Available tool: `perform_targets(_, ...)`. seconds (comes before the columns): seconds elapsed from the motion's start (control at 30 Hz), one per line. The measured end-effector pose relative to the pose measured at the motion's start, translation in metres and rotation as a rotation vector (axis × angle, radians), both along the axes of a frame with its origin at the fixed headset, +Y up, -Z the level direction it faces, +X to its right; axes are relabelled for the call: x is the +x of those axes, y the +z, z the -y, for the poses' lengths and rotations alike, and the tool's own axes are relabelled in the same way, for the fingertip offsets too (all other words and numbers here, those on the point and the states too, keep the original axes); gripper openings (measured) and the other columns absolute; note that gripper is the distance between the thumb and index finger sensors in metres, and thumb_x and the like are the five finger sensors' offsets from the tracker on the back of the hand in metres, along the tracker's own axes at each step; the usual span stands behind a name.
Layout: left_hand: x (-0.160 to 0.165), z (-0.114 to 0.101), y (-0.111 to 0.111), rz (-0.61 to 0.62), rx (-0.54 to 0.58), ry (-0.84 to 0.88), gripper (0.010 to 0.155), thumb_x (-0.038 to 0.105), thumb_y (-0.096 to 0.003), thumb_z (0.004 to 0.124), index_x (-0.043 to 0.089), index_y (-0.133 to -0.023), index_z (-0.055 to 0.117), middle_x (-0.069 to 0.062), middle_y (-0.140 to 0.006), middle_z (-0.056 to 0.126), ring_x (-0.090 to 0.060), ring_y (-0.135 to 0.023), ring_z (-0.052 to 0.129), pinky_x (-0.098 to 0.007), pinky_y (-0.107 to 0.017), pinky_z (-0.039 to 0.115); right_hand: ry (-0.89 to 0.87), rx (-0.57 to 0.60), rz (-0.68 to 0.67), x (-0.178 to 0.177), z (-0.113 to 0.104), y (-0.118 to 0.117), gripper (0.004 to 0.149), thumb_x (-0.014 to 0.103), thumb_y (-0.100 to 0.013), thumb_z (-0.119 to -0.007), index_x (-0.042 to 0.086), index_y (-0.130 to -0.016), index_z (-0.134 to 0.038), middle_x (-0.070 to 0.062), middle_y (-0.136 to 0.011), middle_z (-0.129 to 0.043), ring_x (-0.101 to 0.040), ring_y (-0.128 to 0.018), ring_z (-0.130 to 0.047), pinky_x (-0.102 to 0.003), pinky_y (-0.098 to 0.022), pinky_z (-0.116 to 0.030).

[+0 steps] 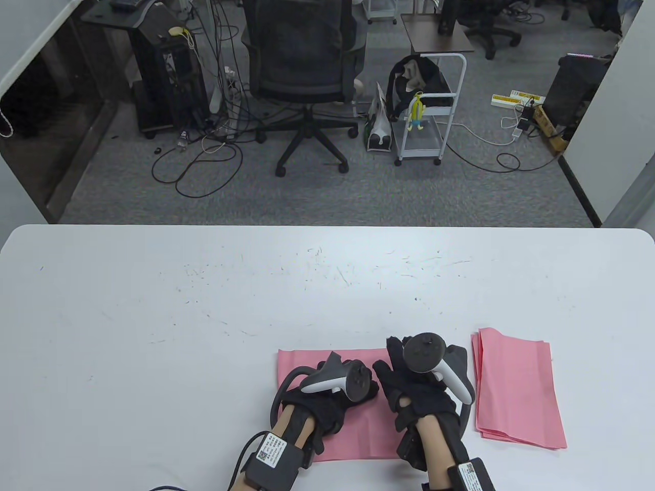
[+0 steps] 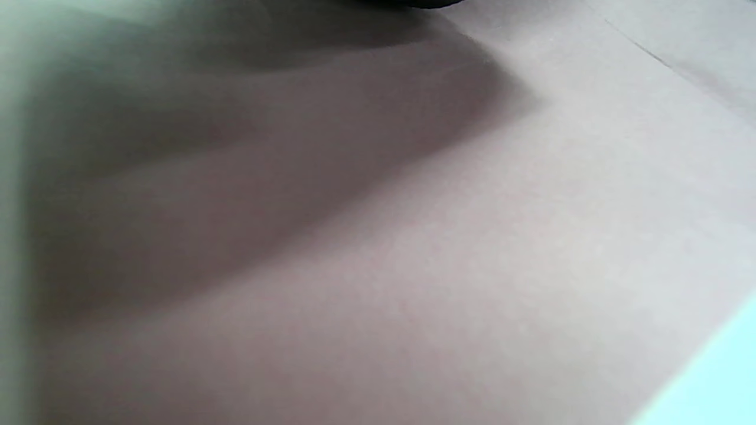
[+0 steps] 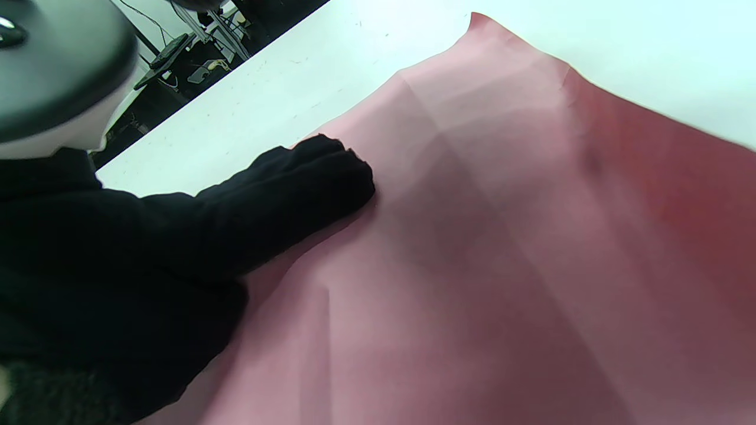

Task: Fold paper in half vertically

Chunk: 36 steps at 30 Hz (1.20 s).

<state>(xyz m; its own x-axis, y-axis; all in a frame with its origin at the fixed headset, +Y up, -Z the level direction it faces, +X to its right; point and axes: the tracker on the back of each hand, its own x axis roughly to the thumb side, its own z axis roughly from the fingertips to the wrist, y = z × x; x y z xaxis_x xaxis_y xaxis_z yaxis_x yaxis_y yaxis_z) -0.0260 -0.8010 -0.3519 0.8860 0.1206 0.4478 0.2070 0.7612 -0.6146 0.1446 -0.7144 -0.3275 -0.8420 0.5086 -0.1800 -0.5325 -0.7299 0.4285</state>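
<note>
Table (image 1: 153,286), white and scuffed, fills the lower half of the table view, with an office floor and a chair (image 1: 302,66) beyond at 12 o'clock. A pink paper (image 1: 358,434) lies flat near the 6 o'clock edge. Both gloved hands rest on top of it: the left hand (image 1: 337,388) toward 7 o'clock of the sheet, the right hand (image 1: 414,383) at its 3 o'clock side, fingers spread and pointing to 12 o'clock. A stack of pink sheets (image 1: 517,394) sits just beside, at 3 o'clock, apart from the hands.

Left wrist view: only blurred pink paper (image 2: 449,260) at close range, with a faint straight line toward 1 o'clock that may be a crease or an edge. No fingers show, so the state of the left hand cannot be told here.

Right wrist view: the left hand's gloved fingers (image 3: 307,183) lie pressed on the paper (image 3: 502,236) near its far edge at 10 o'clock; the sheet shows soft creases and a raised corner at 12 o'clock. The right hand's own fingers do not show here.

Neither hand pinches an edge. Judged from this, the sheet may already be doubled and getting smoothed, but that cannot be confirmed.
</note>
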Motion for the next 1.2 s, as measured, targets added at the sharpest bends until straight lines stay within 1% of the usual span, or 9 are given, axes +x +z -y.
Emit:
perform_targets(0.13, -0.001, -0.002, 0.0, -0.002, 0.004, 0.01, 0.081, 0.014, -0.0539, 0.064, 0.056, -0.108, 0.021, 0.03, -0.123, 0.01, -0.006, -0.12, 0.007, -0.051, -0.092, 0.015, -0.005, -0.001, -0.001, 0.001, 0.0, 0.0, 0.069, 0.052, -0.051, -0.064, 0.025, -0.11, -0.038, -0.011, -0.117, -0.024, -0.047, -0.104, -0.018, -0.064, -0.075, -0.029)
perform_targets(0.27, -0.02, -0.018, -0.002, -0.035, 0.073, 0.062, 0.081, 0.018, -0.0539, 0.067, 0.053, -0.109, 0.019, 0.026, -0.124, 0.008, -0.011, -0.119, 0.004, -0.055, -0.091, 0.015, -0.013, -0.001, -0.002, 0.001, 0.001, -0.001, 0.069, 0.052, -0.052, -0.064, 0.025, -0.11, -0.038, -0.011, -0.117, -0.024, -0.047, -0.104, -0.018, -0.064, -0.075, -0.029)
perform_targets(0.47, -0.059, -0.06, 0.008, -0.152, 0.371, 0.056, 0.074, 0.055, -0.0559, 0.057, 0.041, -0.115, 0.015, 0.011, -0.129, 0.011, -0.025, -0.119, 0.007, -0.063, -0.085, 0.02, -0.01, 0.003, -0.007, 0.0, 0.002, -0.001, 0.069, 0.052, -0.052, -0.063, 0.025, -0.11, -0.037, -0.011, -0.117, -0.024, -0.046, -0.105, -0.018, -0.064, -0.075, -0.029)
perform_targets(0.57, -0.074, -0.069, 0.018, -0.228, 0.405, 0.005, 0.076, 0.061, -0.055, 0.05, 0.038, -0.117, 0.013, 0.009, -0.13, 0.012, -0.029, -0.119, 0.006, -0.065, -0.084, 0.02, -0.003, 0.007, -0.011, 0.0, 0.003, -0.002, 0.069, 0.052, -0.052, -0.063, 0.025, -0.11, -0.036, -0.01, -0.117, -0.024, -0.046, -0.105, -0.018, -0.063, -0.075, -0.029)
perform_targets(0.7, -0.085, -0.056, 0.027, -0.297, 0.351, 0.017, 0.076, 0.063, -0.0549, 0.047, 0.037, -0.118, 0.013, 0.008, -0.13, 0.012, -0.031, -0.118, 0.004, -0.066, -0.083, 0.019, 0.005, 0.014, -0.007, 0.0, 0.004, -0.002, 0.069, 0.052, -0.052, -0.063, 0.025, -0.11, -0.036, -0.01, -0.117, -0.025, -0.046, -0.105, -0.018, -0.063, -0.075, -0.029)
perform_targets(0.9, -0.088, -0.012, 0.031, -0.314, 0.21, -0.068, 0.075, 0.063, -0.0547, 0.043, 0.037, -0.117, 0.009, 0.006, -0.129, 0.006, -0.033, -0.116, 0.0, -0.066, -0.082, 0.016, 0.008, 0.017, 0.017, 0.006, 0.006, -0.003, 0.07, 0.052, -0.052, -0.063, 0.025, -0.11, -0.036, -0.01, -0.117, -0.025, -0.046, -0.105, -0.019, -0.063, -0.076, -0.029)
perform_targets(1.03, -0.091, 0.003, 0.033, -0.328, 0.125, -0.074, 0.075, 0.063, -0.055, 0.044, 0.038, -0.117, 0.01, 0.004, -0.127, 0.004, -0.034, -0.115, 0.0, -0.066, -0.082, 0.016, 0.02, 0.01, 0.029, 0.008, 0.01, -0.004, 0.069, 0.052, -0.052, -0.063, 0.025, -0.11, -0.036, -0.01, -0.117, -0.025, -0.046, -0.105, -0.019, -0.063, -0.076, -0.03)
perform_targets(1.1, -0.095, 0.008, 0.032, -0.306, 0.076, -0.076, 0.076, 0.065, -0.0536, 0.038, 0.037, -0.114, 0.0, 0.005, -0.123, -0.006, -0.037, -0.113, -0.002, -0.066, -0.082, 0.016, 0.028, 0.006, 0.033, 0.008, 0.012, -0.005, 0.069, 0.052, -0.052, -0.063, 0.025, -0.11, -0.036, -0.01, -0.117, -0.025, -0.046, -0.105, -0.019, -0.063, -0.076, -0.03)
perform_targets(1.2, -0.097, 0.01, 0.034, -0.338, 0.081, -0.018, 0.076, 0.064, -0.0538, 0.041, 0.038, -0.114, 0.003, 0.006, -0.123, -0.006, -0.036, -0.113, -0.004, -0.066, -0.081, 0.013, 0.047, 0.007, 0.039, 0.008, 0.014, -0.006, 0.07, 0.052, -0.052, -0.063, 0.025, -0.11, -0.035, -0.01, -0.117, -0.026, -0.046, -0.105, -0.019, -0.063, -0.076, -0.03)
